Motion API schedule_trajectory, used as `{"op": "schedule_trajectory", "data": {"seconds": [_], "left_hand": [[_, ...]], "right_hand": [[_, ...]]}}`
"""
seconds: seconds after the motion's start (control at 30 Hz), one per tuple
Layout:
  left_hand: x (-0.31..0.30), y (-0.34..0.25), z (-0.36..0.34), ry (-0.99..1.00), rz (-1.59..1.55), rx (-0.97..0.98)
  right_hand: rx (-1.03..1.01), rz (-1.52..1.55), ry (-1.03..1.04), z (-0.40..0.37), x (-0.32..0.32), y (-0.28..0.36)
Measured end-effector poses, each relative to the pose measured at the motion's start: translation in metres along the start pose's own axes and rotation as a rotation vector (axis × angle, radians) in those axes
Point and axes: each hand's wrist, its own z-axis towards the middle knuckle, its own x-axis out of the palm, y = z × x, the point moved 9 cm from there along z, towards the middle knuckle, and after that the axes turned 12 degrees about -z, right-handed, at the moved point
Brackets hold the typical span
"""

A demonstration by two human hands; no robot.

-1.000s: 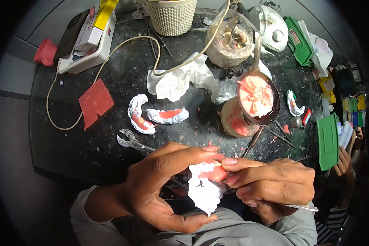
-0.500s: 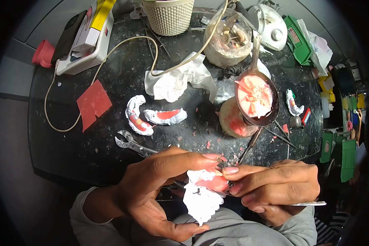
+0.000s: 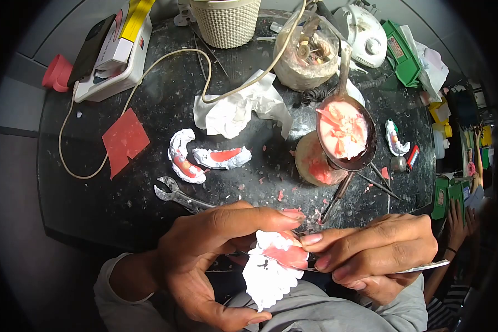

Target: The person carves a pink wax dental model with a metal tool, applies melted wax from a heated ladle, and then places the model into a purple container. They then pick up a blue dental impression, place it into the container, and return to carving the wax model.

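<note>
My left hand (image 3: 205, 243) grips a white plaster dental cast (image 3: 268, 282) between thumb and fingers, low in front of my lap. Pink wax (image 3: 286, 257) covers part of the cast's upper side, and a small dark mark shows on the plaster. My right hand (image 3: 379, 254) is closed round a slim metal wax knife (image 3: 426, 268). Its flat handle end sticks out to the right, and its thin blade lies against the lower edge of the wax. The right fingertips are close beside the cast. Most of the knife's middle is hidden by my fingers.
Two plaster pieces with pink wax (image 3: 222, 158), a wrench (image 3: 177, 193) and a pink wax sheet (image 3: 126, 143) lie on the black table. A pan of pink wax (image 3: 346, 133) rests above a stained pot (image 3: 310, 160). Another person's hand (image 3: 456, 224) shows at far right.
The cast has tilted and shifted slightly left and down in my left hand. My right hand has moved a little right with the knife. Another person's hands have appeared at far right.
</note>
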Motion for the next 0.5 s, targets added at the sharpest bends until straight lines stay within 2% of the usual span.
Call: {"op": "schedule_trajectory", "data": {"seconds": [0.13, 0.5], "left_hand": [[0.0004, -0.0029, 0.0020, 0.061, 0.068, 0.013], [-0.0028, 0.0024, 0.0024, 0.024, -0.087, -0.074]], "right_hand": [[0.019, 0.032, 0.021, -0.0002, -0.0007, 0.0002], [0.082, 0.191, 0.149, 0.0042, 0.0000, -0.0030]]}}
